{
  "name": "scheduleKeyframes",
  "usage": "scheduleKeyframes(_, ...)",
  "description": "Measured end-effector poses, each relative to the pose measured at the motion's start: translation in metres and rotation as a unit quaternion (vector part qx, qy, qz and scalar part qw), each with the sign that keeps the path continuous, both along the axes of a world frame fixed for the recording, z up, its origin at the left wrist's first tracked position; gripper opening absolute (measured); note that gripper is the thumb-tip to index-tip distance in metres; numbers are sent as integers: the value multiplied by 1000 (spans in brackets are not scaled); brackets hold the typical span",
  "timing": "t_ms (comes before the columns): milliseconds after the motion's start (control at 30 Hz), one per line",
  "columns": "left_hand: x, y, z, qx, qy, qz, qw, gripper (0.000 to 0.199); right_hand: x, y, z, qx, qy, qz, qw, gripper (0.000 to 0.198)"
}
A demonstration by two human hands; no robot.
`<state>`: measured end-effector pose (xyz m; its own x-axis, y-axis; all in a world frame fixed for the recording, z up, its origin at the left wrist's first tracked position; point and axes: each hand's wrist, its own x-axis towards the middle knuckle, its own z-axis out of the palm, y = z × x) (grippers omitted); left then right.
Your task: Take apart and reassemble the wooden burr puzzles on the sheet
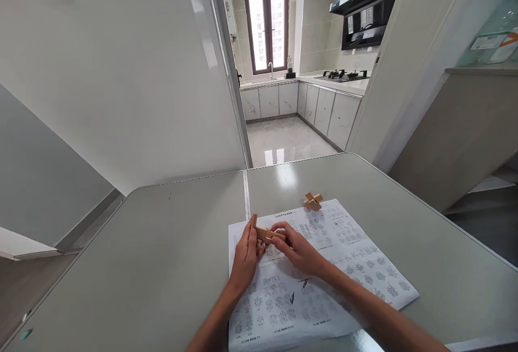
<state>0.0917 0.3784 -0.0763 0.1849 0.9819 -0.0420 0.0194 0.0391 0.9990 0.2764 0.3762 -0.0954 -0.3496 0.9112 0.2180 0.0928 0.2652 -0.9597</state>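
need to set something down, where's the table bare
Widest: table left of the printed sheet. Smaller: between sheet and table's right edge. Crowded: the sheet's far half, with left hand, right hand, wooden pieces and wooden cross.

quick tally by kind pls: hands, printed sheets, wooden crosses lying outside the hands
Hands: 2 (left hand, right hand)
Printed sheet: 1
Wooden cross by the sheet's far edge: 1
Total: 4
Left out: the wooden pieces in the hands, too hidden to count.
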Motion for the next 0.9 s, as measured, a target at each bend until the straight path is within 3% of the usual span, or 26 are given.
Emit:
scheduleKeyframes(267,-3,3,4,-39,-49,46,997,74,4,3,0,-17,7,42,999,39)
scheduleKeyframes(400,-3,4,6,-91,-98,35,990,74,3,1,0,-15,-1,43,999,38)
scheduleKeyframes(900,-9,8,8,-126,-162,3,979,74,0,0,-7,9,-7,21,1000,31)
